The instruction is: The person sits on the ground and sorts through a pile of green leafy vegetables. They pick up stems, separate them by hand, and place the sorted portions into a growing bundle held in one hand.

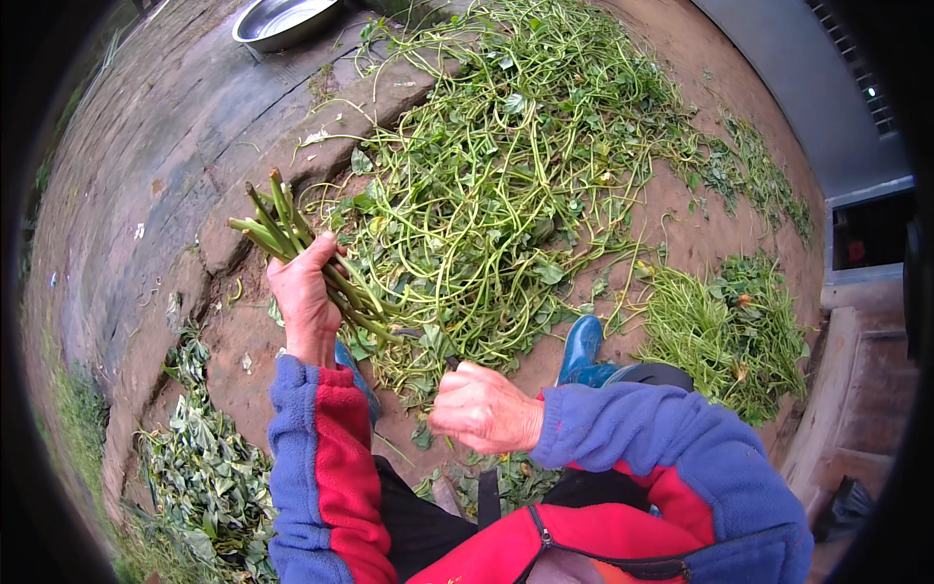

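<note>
My left hand [305,288] grips a bundle of thick green stalks [281,219], whose cut ends point up and left and whose other ends reach down towards the right. My right hand [481,409] is closed in a fist lower down, near the middle. A dark, thin tool [452,360] juts from its top; most of it is hidden, and its kind cannot be told. Beyond both hands spreads a large heap of green leafy vines [503,190] on the bare ground.
Trimmed green stems [700,328] form a smaller pile at the right. Wilted leaves [211,482] lie at the lower left. A metal basin [281,22] rests on the paving at the top. Blue boots [581,347] stand by the heap; a wooden board [832,387] is far right.
</note>
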`<state>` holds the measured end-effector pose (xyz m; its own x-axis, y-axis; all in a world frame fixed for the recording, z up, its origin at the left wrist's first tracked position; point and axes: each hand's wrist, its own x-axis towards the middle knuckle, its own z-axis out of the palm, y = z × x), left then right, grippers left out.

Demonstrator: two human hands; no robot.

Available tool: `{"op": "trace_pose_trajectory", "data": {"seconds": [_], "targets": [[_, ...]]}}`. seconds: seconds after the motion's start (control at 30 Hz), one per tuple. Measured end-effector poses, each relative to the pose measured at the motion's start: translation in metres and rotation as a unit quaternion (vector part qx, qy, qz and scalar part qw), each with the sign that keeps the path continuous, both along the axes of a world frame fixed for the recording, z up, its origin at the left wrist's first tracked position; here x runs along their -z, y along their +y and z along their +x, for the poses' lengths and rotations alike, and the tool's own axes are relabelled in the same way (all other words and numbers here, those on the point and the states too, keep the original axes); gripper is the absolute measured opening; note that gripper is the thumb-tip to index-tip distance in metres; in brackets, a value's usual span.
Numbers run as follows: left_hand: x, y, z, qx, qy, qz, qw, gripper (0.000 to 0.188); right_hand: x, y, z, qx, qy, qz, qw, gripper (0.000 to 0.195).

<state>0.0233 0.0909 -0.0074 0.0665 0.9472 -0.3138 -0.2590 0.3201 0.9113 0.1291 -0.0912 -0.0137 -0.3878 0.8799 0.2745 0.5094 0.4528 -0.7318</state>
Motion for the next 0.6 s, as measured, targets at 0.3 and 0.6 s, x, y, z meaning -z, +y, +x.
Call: {"op": "trace_pose_trajectory", "data": {"seconds": [0.3, 0.6], "targets": [[0.013, -0.031, 0.025, 0.29, -0.055, -0.071, 0.953, 0.014, -0.004, 0.054, 0.085, 0.331, 0.33, -0.269, 0.842, 0.016], [0.023, -0.065, 0.047, 0.396, -0.07, -0.088, 0.911, 0.038, 0.003, 0.062, 0.086, 0.31, 0.438, -0.282, 0.796, 0.018]]}}
